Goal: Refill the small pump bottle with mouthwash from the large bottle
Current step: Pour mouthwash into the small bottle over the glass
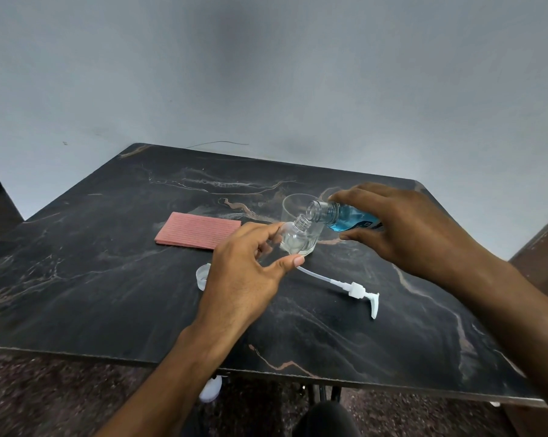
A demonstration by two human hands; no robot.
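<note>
Small clear plastic pump bottle (293,236) is pinched by left hand (247,272) just in front of clear glass tumbler (299,205), neck tilted up-right to meet the pour. Large blue mouthwash bottle (342,216), gripped by right hand (405,228), lies near-horizontal, mouth pointing left, just above that neck. White pump head (357,290) lies nearer, removed for filling.

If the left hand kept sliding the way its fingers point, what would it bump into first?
Its left hand already holds the small bottle. Just beyond stands the glass, probably the first thing met, though depth is hard to judge.
</note>
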